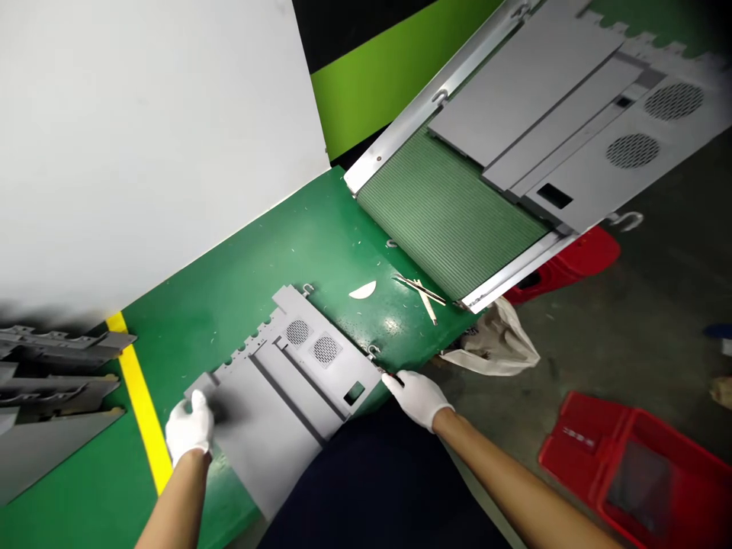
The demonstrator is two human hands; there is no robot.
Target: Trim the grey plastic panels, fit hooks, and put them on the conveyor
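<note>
the 2 arms reach forward from the near side, spread to either end of the perforated gray panel [303, 389], which lies along the near edge of the green bench [252, 259]. bare room opens between it and the white wall [149, 137]. the left hand [191, 428] touches the panel's left corner, grip unclear; the right hand [416, 398] closes around a small dark tool [393, 378] at the right corner.

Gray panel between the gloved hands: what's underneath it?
Under the gray panel is the green tabletop, seen around it and through its rectangular cutout. Anything else beneath is covered and can't be seen.
</note>
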